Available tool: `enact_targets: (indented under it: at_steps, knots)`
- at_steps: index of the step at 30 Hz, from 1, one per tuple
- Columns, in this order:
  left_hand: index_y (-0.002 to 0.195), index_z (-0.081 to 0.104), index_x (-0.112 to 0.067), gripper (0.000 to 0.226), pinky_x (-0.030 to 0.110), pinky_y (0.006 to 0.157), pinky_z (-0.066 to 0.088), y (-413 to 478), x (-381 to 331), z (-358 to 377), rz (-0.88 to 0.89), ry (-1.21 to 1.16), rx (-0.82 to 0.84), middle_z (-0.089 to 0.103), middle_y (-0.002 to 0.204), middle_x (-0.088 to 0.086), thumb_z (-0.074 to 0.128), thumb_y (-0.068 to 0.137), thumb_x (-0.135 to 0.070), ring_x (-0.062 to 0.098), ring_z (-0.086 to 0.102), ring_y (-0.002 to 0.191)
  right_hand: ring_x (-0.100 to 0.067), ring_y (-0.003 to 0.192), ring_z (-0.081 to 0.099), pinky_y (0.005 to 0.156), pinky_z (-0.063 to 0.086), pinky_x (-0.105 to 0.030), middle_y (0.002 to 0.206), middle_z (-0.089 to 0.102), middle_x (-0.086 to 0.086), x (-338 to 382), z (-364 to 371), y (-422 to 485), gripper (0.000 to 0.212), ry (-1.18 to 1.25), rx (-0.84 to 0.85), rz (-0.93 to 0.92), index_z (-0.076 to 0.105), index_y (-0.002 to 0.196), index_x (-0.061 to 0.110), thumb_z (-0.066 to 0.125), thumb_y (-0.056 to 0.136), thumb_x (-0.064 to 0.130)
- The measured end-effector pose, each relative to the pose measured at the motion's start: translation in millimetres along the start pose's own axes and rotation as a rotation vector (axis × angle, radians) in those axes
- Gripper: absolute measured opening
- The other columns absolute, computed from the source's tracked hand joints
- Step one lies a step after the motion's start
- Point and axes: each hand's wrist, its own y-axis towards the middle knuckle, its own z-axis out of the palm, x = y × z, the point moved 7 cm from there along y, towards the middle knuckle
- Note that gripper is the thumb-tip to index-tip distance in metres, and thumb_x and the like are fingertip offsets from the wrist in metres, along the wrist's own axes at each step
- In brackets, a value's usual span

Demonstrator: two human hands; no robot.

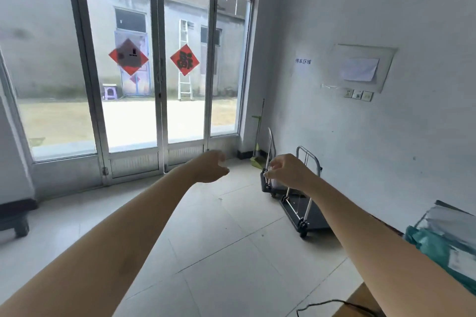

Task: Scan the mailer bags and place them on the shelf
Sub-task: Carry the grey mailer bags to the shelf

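Note:
Both my arms stretch forward over the tiled floor. My left hand (211, 167) hangs in the air with loosely curled fingers and holds nothing. My right hand (288, 170) is also raised, fingers loosely bent, holding nothing. A heap of mailer bags (447, 234), grey and teal, lies at the right edge of the view, blurred and partly cut off. No scanner or shelf is in view.
Glass doors (159, 72) with red diamond decorations fill the far wall. Two folded platform trolleys (296, 203) lean by the right wall, a broom and dustpan (257, 141) in the corner. A cardboard surface with a black cable (334, 304) lies at bottom right. A dark cart (15, 216) stands at left.

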Motion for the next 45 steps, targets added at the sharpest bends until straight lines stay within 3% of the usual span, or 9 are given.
enact_targets:
  at_steps: [7, 11, 17, 22, 28, 31, 34, 39, 45]
  knots:
    - [0.126, 0.052, -0.007, 0.04, 0.029, 0.088, 0.041, 168.1, 46.6, -15.1, 0.022, 0.0, -0.034, 0.057, 0.127, 0.013, 0.057, 0.09, -0.024, 0.026, 0.055, 0.108, -0.018, 0.1, 0.057, 0.08, 0.041, -0.024, 0.108, 0.062, -0.005, -33.2, 12.8, 143.5, 0.043, -0.033, -0.024, 0.04, 0.058, 0.124, 0.008, 0.067, 0.085, 0.023]
    - [0.127, 0.051, -0.006, 0.04, 0.03, 0.091, 0.042, 284.0, 39.3, 0.7, 0.137, 0.016, -0.021, 0.057, 0.127, 0.013, 0.056, 0.09, -0.019, 0.027, 0.055, 0.114, -0.02, 0.1, 0.058, 0.075, 0.042, -0.024, 0.115, 0.065, -0.01, -69.5, -13.4, 216.6, 0.041, -0.115, -0.145, 0.1, 0.059, 0.122, 0.007, 0.067, 0.085, 0.02]
    - [0.129, 0.049, -0.009, 0.04, 0.029, 0.091, 0.043, 436.5, -4.9, 51.1, 0.394, 0.207, 0.196, 0.057, 0.127, 0.009, 0.054, 0.092, -0.023, 0.026, 0.056, 0.114, -0.023, 0.111, 0.056, 0.089, 0.042, -0.028, 0.125, 0.059, -0.009, -160.5, -66.5, 288.8, 0.043, -0.169, -0.226, 0.39, 0.056, 0.126, 0.01, 0.065, 0.086, 0.026]
    - [0.125, 0.052, -0.01, 0.037, 0.035, 0.095, 0.046, 539.3, -100.0, 83.3, 0.548, 0.067, 0.217, 0.062, 0.12, 0.013, 0.055, 0.093, -0.028, 0.028, 0.06, 0.106, -0.023, 0.116, 0.054, 0.084, 0.036, -0.023, 0.129, 0.058, -0.008, -242.2, -119.2, 300.4, 0.043, -0.146, -0.336, 0.585, 0.057, 0.125, 0.012, 0.064, 0.087, 0.028]
    - [0.134, 0.043, -0.017, 0.044, 0.03, 0.096, 0.039, 593.2, -239.3, 224.7, 0.832, 0.105, 0.393, 0.053, 0.133, 0.009, 0.051, 0.094, -0.031, 0.023, 0.052, 0.117, -0.021, 0.111, 0.058, 0.082, 0.042, -0.025, 0.127, 0.06, -0.006, -380.8, -179.3, 291.9, 0.046, -0.14, -0.449, 0.789, 0.057, 0.126, 0.014, 0.066, 0.084, 0.032]
    - [0.135, 0.042, -0.021, 0.046, 0.029, 0.098, 0.037, 618.2, -310.1, 285.4, 0.91, 0.098, 0.484, 0.048, 0.138, 0.005, 0.052, 0.093, -0.034, 0.021, 0.05, 0.118, -0.026, 0.107, 0.061, 0.08, 0.047, -0.029, 0.122, 0.064, -0.014, -458.4, -206.5, 283.1, 0.044, -0.137, -0.443, 0.906, 0.062, 0.12, 0.004, 0.067, 0.082, 0.026]
    - [0.132, 0.045, -0.019, 0.042, 0.028, 0.094, 0.038, 656.8, -387.3, 320.7, 0.939, 0.083, 0.539, 0.052, 0.131, 0.005, 0.053, 0.093, -0.034, 0.019, 0.051, 0.106, -0.025, 0.094, 0.063, 0.072, 0.044, -0.028, 0.115, 0.066, -0.016, -521.0, -241.3, 260.6, 0.037, -0.117, -0.46, 1.034, 0.064, 0.112, 0.001, 0.067, 0.082, 0.022]
    - [0.123, 0.052, -0.012, 0.034, 0.025, 0.081, 0.038, 692.4, -491.6, 390.1, 0.982, -0.065, 0.624, 0.067, 0.108, 0.011, 0.055, 0.094, -0.029, 0.021, 0.056, 0.094, -0.021, 0.116, 0.055, 0.081, 0.038, -0.024, 0.13, 0.059, -0.008, -602.2, -286.7, 200.1, 0.044, 0.006, -0.621, 1.234, 0.057, 0.126, 0.011, 0.066, 0.086, 0.026]
    - [0.129, 0.052, -0.013, 0.041, 0.029, 0.093, 0.042, 663.6, -585.7, 545.3, 1.225, 0.093, 0.864, 0.055, 0.131, 0.009, 0.057, 0.092, -0.029, 0.024, 0.054, 0.116, -0.025, 0.112, 0.057, 0.084, 0.043, -0.029, 0.127, 0.06, -0.012, -673.6, -279.9, 117.3, 0.045, 0.129, -0.833, 1.554, 0.058, 0.125, 0.005, 0.064, 0.086, 0.027]
